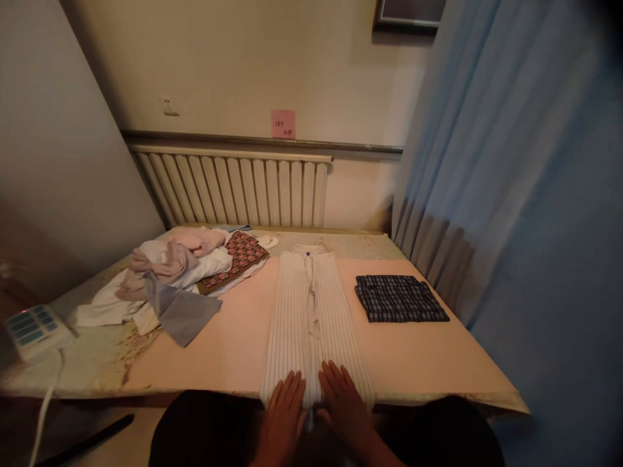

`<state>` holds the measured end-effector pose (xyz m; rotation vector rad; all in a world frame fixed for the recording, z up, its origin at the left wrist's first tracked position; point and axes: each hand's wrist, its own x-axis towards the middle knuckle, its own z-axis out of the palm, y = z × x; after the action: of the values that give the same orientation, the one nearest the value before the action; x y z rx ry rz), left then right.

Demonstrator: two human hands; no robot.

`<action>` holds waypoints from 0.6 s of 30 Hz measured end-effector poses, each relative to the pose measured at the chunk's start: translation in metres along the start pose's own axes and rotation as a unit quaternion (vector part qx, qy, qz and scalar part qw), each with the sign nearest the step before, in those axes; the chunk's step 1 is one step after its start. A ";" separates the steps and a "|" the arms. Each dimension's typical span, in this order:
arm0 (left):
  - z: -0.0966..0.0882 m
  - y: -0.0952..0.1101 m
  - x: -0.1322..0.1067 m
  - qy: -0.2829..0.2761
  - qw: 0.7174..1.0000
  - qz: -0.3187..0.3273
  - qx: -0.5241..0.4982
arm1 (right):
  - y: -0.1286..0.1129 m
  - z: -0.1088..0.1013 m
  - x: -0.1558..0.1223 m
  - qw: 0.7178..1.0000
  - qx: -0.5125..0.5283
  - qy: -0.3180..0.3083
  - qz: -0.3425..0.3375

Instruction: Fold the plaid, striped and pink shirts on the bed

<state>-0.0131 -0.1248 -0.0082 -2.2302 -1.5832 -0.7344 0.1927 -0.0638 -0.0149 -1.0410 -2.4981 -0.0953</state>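
A white shirt with thin dark stripes (288, 311) lies face down or up, I cannot tell which, in a long narrow strip with both sides folded inward. Its collar points away from me, and its lower end reaches the table's front edge. My left hand (288, 405) rests flat on the lower left part, fingers stretched out. On the lower right part lies my right hand (343, 399), also flat with fingers extended. Between the two folded sides a narrow gap shows more striped cloth. Right of the shirt is a folded dark plaid garment (400, 298).
A loose heap of clothes (165, 266) with a grey cloth (185, 314) and a red patterned piece (236, 259) sits at left. A white power strip (39, 332) with a cable is at the near left. Behind stands a radiator (243, 188); a blue curtain (467, 168) hangs right.
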 end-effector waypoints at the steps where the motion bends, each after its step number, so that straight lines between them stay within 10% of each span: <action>1: -0.003 -0.001 -0.007 0.015 0.999 -0.020 -0.034 | -0.001 -0.002 -0.007 1.000 0.013 -0.004 -0.004; 5: -0.007 -0.016 -0.037 0.050 0.950 -0.259 -0.165 | 0.003 -0.014 -0.041 0.994 0.106 0.014 0.012; 9: 0.001 -0.041 -0.050 0.012 0.804 -0.546 -0.236 | 0.023 -0.026 -0.078 0.932 0.230 0.093 0.266; 13: 0.008 -0.048 -0.042 -0.032 0.724 -0.582 -0.368 | 0.048 -0.037 -0.089 0.795 0.325 0.102 0.501; 18: 0.002 -0.041 -0.028 -0.048 0.660 -0.564 -0.493 | 0.052 -0.039 -0.078 0.694 0.508 0.084 0.503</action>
<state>-0.0585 -0.1315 -0.0271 -1.3297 -3.1343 -2.2507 0.2914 -0.0869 -0.0168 -1.4997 -1.0860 1.2716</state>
